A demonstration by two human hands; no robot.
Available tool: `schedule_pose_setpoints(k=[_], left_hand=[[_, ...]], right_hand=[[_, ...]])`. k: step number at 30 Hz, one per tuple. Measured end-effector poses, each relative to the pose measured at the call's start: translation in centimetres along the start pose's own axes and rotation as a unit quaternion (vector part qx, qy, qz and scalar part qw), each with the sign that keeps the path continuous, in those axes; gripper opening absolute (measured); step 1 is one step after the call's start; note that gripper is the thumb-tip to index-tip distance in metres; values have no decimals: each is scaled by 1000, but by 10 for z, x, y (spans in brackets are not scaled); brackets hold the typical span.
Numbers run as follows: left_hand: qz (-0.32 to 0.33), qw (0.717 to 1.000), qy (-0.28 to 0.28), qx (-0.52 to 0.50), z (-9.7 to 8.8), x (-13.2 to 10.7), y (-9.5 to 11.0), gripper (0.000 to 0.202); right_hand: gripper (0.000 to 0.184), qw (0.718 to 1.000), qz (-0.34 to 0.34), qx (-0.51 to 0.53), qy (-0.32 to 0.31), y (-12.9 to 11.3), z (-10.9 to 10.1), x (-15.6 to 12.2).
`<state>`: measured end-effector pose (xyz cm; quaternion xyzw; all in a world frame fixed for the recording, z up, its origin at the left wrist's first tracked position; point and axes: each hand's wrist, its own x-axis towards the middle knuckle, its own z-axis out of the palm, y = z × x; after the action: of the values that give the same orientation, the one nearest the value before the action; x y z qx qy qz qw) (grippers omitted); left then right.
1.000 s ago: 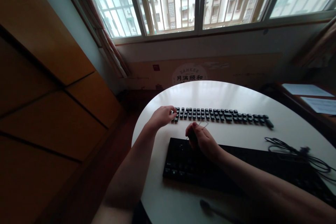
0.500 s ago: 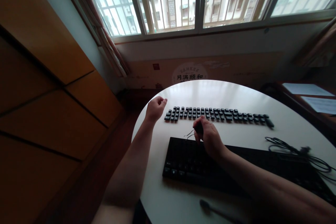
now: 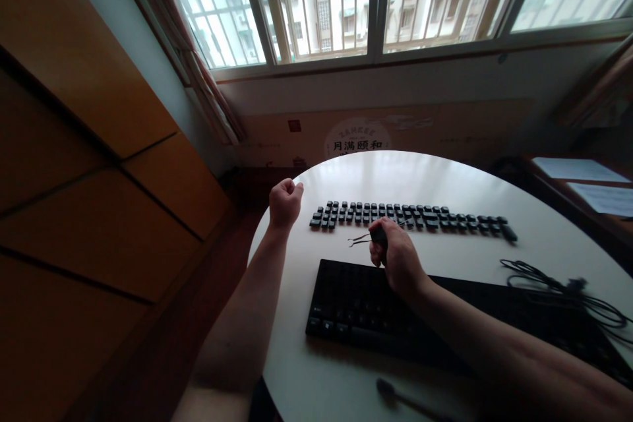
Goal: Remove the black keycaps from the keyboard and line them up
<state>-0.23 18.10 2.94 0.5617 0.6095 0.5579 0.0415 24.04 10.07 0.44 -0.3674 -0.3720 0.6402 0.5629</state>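
Observation:
My right hand [image 3: 399, 256] is closed around the dark handle of a wire keycap puller [image 3: 378, 235]. Two thin hooked wires stick out to the left, above the table between the keyboard and the loose keycaps. Below that hand lies a black keyboard [image 3: 346, 283], many of its upper keys too dark to make out. My left hand [image 3: 285, 203] is a closed fist near the table's left edge, beside the row ends of the keycaps; whatever its fingers may hold is hidden. Black keycaps [image 3: 368, 213] stand in several rows behind the keyboard.
A dark brush [image 3: 388, 389] lies at the front of the round white table [image 3: 297, 369]. The coiled black cable [image 3: 558, 283] rests at the right. Sheets of paper [image 3: 583, 169] are on a brown surface farther right. Wooden cabinets [image 3: 99, 224] stand at the left.
My left hand has shifted left, away from the keycaps. The puller in my right hand has tilted up, its wires now nearly level and clear of the keyboard's back edge.

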Motion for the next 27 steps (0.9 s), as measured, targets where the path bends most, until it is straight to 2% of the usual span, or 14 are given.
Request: schedule_pose_setpoints(k=[4, 10, 27], left_hand=[[7, 999, 31, -26, 0, 1, -3, 42], [9, 998, 46, -46, -1, 2, -3, 42], [0, 997, 45, -59, -3, 1, -1, 44]], right_hand=[[32, 1000, -1, 9, 4, 1, 0, 0], [33, 1000, 3, 11, 2, 0, 1, 1], [36, 1000, -9, -14, -5, 3, 0, 1]])
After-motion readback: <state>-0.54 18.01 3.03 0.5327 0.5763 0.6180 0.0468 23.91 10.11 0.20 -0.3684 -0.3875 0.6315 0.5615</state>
